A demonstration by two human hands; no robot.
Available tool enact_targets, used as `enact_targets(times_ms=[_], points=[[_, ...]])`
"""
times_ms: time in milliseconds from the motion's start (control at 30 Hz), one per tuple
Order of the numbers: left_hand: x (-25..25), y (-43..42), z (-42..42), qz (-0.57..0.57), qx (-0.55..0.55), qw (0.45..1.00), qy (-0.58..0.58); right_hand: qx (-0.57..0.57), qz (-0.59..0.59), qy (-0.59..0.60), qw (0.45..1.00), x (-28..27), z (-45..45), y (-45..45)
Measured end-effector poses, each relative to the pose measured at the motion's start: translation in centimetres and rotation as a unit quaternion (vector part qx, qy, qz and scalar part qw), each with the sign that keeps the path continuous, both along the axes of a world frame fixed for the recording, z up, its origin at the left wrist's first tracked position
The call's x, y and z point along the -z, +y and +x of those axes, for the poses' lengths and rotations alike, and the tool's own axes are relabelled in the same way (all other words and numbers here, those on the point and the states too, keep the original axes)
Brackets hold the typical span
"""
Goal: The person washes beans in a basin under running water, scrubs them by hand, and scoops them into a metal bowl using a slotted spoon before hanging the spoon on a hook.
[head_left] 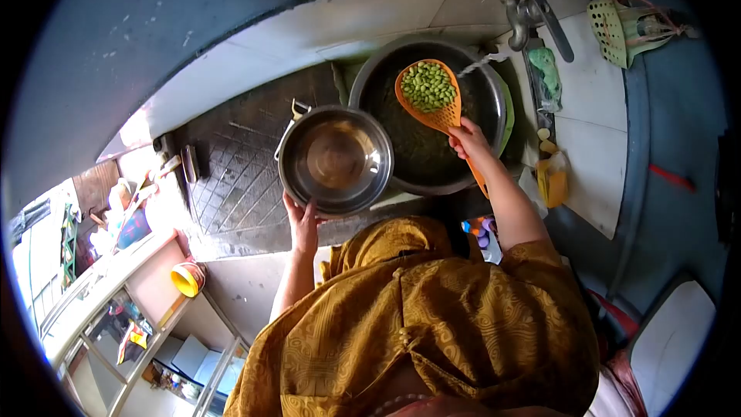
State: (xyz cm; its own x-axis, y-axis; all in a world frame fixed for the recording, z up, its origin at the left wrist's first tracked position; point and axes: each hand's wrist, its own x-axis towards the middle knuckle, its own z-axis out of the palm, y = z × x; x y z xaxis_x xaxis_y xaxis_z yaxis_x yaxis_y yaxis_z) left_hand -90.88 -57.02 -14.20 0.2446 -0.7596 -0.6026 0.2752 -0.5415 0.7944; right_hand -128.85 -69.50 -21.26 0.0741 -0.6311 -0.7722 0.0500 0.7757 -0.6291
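My right hand [470, 140] grips the handle of an orange slotted skimmer [441, 117]. Green peas or beans [428, 87] are heaped in its bowl. The skimmer is over a large metal basin [494, 108], which holds dark liquid. To its left, my left hand [301, 215] is closed on the near rim of a smaller steel bowl [336, 160]. Only a brownish sheen shows at this bowl's bottom, and its right side overlaps the basin's edge. From the tap [515, 15], a stream of water [482, 64] runs toward the basin.
A dark scored stone counter [239, 162] extends to the left. On the tiled ledge at right are a green plastic packet [546, 77] and a yellow pouch [553, 180]. A perforated pale green holder [610, 31] hangs on the wall. An orange-yellow bucket [187, 278] is at lower left.
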Motion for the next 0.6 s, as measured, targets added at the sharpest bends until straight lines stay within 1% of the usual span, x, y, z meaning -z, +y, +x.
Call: enact_targets(times_ms=[33,67,100,133,167,200,300,333,433,467,500,567,600], points=[[0.9,0.4,0.3,-0.015,0.010,1.000,0.000,0.002,0.004,0.007,1.000,-0.8,0.1,0.8],[2.1,0.7,0.4,-0.065,0.000,0.998,-0.016,0.004,0.005,0.013,1.000,-1.4,0.1,1.3],[1.9,0.4,0.2,-0.114,-0.009,0.993,-0.032,0.003,0.007,0.008,1.000,-1.7,0.2,2.2],[1.5,0.3,0.3,-0.166,0.037,0.968,-0.182,0.004,0.007,0.004,1.000,-2.1,0.1,3.0],[0.9,0.1,0.5,-0.216,0.083,0.917,-0.326,0.006,0.005,0.001,1.000,-2.4,-0.1,3.7],[-0.3,-0.5,0.5,-0.258,0.127,0.839,-0.462,0.012,0.010,0.008,1.000,-2.5,-0.1,4.5],[-2.4,-1.3,0.8,-0.293,0.155,0.805,-0.492,0.017,0.017,0.017,1.000,-3.3,-0.2,6.7],[-2.9,-1.8,0.5,-0.284,0.159,0.816,-0.478,0.004,0.017,0.024,1.000,-3.8,-0.3,7.2],[-1.7,-4.6,-2.0,-0.311,0.096,0.877,-0.353,0.039,0.002,0.008,0.999,-5.1,-1.0,9.6],[-0.2,-5.7,-2.2,-0.328,0.136,0.866,-0.353,0.043,0.004,0.018,0.999,-5.8,-1.5,10.3],[-2.4,-6.5,-4.0,-0.099,0.093,0.990,-0.038,0.059,0.010,0.030,0.998,-6.2,-2.0,11.1],[-0.9,-8.5,-6.3,-0.077,0.097,0.991,0.042,0.093,0.024,0.054,0.994,-7.0,-3.1,12.8],[0.8,-9.4,-7.5,-0.075,0.103,0.988,0.086,0.109,0.027,0.075,0.991,-8.1,-3.3,13.6]])
